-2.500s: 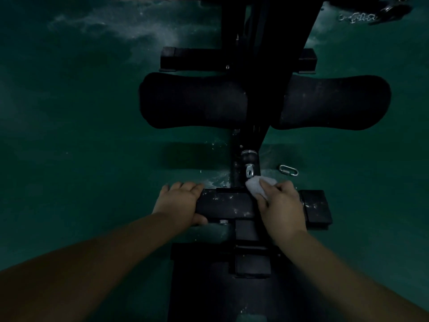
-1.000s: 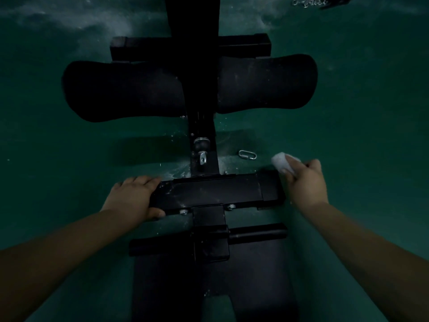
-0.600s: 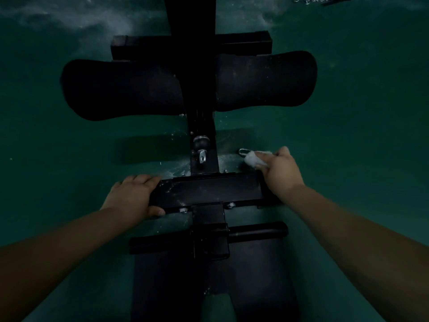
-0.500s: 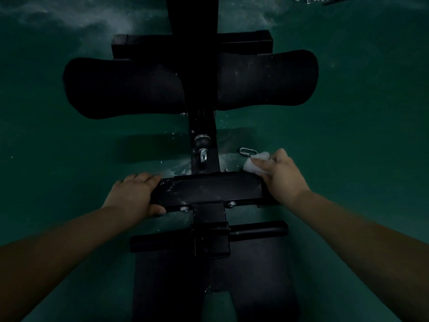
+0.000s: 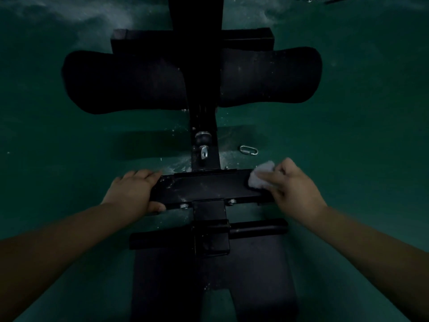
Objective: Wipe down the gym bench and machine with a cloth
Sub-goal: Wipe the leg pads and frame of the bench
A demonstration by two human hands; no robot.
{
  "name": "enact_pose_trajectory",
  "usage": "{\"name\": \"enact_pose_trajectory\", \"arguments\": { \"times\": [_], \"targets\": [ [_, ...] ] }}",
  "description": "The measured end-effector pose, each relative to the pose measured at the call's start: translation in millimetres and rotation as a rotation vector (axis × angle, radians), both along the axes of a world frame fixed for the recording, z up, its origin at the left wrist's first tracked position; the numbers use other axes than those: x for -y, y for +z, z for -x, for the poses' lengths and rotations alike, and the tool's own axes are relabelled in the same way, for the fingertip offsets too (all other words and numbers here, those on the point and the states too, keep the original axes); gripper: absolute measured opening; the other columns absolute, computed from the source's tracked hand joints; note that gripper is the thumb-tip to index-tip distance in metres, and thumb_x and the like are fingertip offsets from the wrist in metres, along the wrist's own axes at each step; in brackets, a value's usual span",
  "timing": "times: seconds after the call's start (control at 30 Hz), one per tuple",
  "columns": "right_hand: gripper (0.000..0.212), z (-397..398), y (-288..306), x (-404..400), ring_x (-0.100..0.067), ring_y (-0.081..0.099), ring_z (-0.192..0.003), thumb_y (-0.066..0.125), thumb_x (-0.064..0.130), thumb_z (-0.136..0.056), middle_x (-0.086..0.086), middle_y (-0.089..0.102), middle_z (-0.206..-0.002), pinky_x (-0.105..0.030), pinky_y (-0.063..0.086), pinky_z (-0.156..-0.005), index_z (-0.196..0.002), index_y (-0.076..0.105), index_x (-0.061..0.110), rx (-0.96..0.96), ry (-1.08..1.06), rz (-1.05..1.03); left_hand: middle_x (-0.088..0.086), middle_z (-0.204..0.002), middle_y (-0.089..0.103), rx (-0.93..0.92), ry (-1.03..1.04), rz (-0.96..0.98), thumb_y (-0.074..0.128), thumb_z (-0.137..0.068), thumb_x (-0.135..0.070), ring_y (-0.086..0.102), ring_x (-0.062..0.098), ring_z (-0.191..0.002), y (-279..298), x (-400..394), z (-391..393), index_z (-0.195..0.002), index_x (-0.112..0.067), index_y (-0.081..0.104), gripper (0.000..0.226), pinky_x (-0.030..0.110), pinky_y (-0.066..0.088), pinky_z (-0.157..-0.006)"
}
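— What are your hands doing on the machine?

— My left hand [image 5: 135,192] is wrapped over the left end of the black crossbar [image 5: 204,188]: fingers curled across its far edge, thumb tucked under the near edge, forearm reaching in from the lower left. It is clamped on the bar.

— And the right?

— My right hand [image 5: 293,185] comes in from the lower right, wrist a little raised, fingers bent and pinching the white cloth [image 5: 261,174]. The cloth is bunched into a small wad and sits pressed on the right end of the same crossbar, just at its top face. The fingers look blurred, so I cannot tell exactly how each one lies.

— Where is the rest of the machine?

— The crossbar meets a dark upright post [image 5: 204,126] that runs away from me, with a silver eye fitting [image 5: 204,153] just beyond the bar. Farther out, two black pads [image 5: 269,77] stick out either side of the post. Nearer me there is a round black bar [image 5: 257,228] and the dark seat [image 5: 162,282].

— Anything loose around?

— A small metal link [image 5: 248,150] lies on the green floor [image 5: 359,135], just beyond the cloth and apart from it.
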State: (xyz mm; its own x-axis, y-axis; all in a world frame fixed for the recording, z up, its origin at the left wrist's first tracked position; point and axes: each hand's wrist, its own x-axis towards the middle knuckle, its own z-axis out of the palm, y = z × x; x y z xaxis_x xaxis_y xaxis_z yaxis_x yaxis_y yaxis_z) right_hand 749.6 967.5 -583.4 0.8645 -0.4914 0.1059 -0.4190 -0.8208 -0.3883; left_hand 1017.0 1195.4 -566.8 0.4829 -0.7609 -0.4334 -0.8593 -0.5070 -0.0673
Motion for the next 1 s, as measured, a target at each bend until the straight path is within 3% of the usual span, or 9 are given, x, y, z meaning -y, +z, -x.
{"name": "enact_pose_trajectory", "arguments": {
  "times": [0.1, 0.17, 0.33, 0.47, 0.57, 0.67, 0.77, 0.9, 1.0],
  "targets": [
    [0.041, -26, -4, 12, -0.028, 0.051, -0.092, 0.060, 0.020, -0.090, -0.004, 0.041, -0.100, -0.026, 0.042, -0.076, -0.130, 0.058, 0.027, -0.125, -0.121, -0.043, -0.004, -0.152, 0.028, 0.000, 0.000, 0.001, 0.056, -0.080, -0.066, 0.032, 0.023, -0.134, 0, 0, 0, -0.152, -0.027, 0.011, 0.094, 0.038, 0.034, -0.107],
    [0.039, -27, -4, 8, -0.026, 0.050, -0.094, 0.056, 0.023, -0.093, 0.000, 0.037, -0.100, -0.026, 0.043, -0.079, -0.132, 0.056, 0.028, -0.163, -0.125, -0.080, -0.004, -0.152, 0.028, 0.003, 0.000, 0.001, 0.055, -0.080, -0.066, 0.031, 0.023, -0.134, 0, 0, 1, -0.152, -0.027, 0.011, 0.093, 0.038, 0.033, -0.107],
    [0.039, 8, 0, -15, -0.020, 0.049, -0.076, 0.064, 0.012, -0.085, 0.003, 0.037, -0.088, -0.025, 0.039, -0.064, -0.122, 0.065, 0.024, -0.165, 0.019, -0.052, -0.003, -0.153, 0.026, -0.012, 0.001, -0.007, 0.054, -0.081, -0.067, 0.030, 0.023, -0.135, 2, -1, 0, -0.152, -0.026, 0.010, 0.093, 0.038, 0.032, -0.107],
    [0.040, 7, 11, -29, -0.014, 0.049, -0.075, 0.070, 0.007, -0.080, 0.004, 0.041, -0.088, -0.022, 0.039, -0.062, -0.118, 0.068, 0.022, -0.123, 0.000, -0.069, -0.002, -0.155, 0.022, -0.027, -0.009, -0.010, 0.053, -0.083, -0.063, 0.024, 0.024, -0.138, 8, -2, 1, -0.152, -0.025, 0.015, 0.088, 0.040, 0.027, -0.110],
    [0.037, -21, 22, -57, -0.005, 0.045, -0.074, 0.072, 0.012, -0.082, 0.002, 0.044, -0.090, -0.003, 0.036, -0.070, -0.118, 0.067, 0.019, 0.128, -0.125, -0.207, 0.003, -0.145, 0.040, -0.067, -0.030, 0.393, 0.058, -0.090, -0.043, 0.035, 0.025, -0.132, 13, -3, 13, -0.142, -0.021, 0.043, 0.059, 0.036, 0.031, -0.108],
    [0.040, -62, 31, -91, 0.004, 0.044, -0.077, 0.068, 0.015, -0.086, 0.001, 0.042, -0.093, 0.005, 0.029, -0.076, -0.125, 0.062, 0.014, 0.221, -0.203, -0.395, 0.005, -0.115, 0.062, -0.322, 0.090, 0.759, 0.060, -0.092, -0.023, 0.056, 0.020, -0.105, 31, 6, 45, -0.123, -0.014, 0.063, 0.032, 0.014, 0.035, -0.086],
    [0.047, -94, 36, -114, 0.013, 0.045, -0.079, 0.064, 0.014, -0.089, 0.011, 0.036, -0.092, 0.005, 0.030, -0.077, -0.134, 0.052, 0.012, 0.304, -0.258, -0.593, 0.002, -0.100, 0.068, -0.576, 0.303, 0.761, 0.052, -0.096, -0.025, 0.062, 0.015, -0.089, 42, 19, 67, -0.121, -0.014, 0.061, 0.028, 0.015, 0.042, -0.072],
    [0.047, -109, 35, -132, 0.023, 0.045, -0.078, 0.058, 0.001, -0.091, 0.003, 0.040, -0.098, 0.004, 0.034, -0.074, -0.136, 0.047, 0.006, 0.360, -0.154, -0.784, 0.003, -0.109, 0.069, -0.999, 0.675, 0.848, 0.047, -0.099, -0.029, 0.066, 0.016, -0.098, 42, 23, 59, -0.127, -0.018, 0.055, 0.032, 0.036, 0.051, -0.093],
    [0.052, -112, 31, -138, 0.015, 0.048, -0.088, 0.059, 0.003, -0.090, -0.003, 0.046, -0.107, 0.003, 0.032, -0.077, -0.139, 0.045, 0.011, 0.282, -0.020, -0.720, 0.005, -0.107, 0.070, -1.151, 0.844, 0.893, 0.050, -0.098, -0.025, 0.069, 0.019, -0.095, 39, 20, 51, -0.128, -0.015, 0.053, 0.032, 0.038, 0.054, -0.088]
  ]
}}
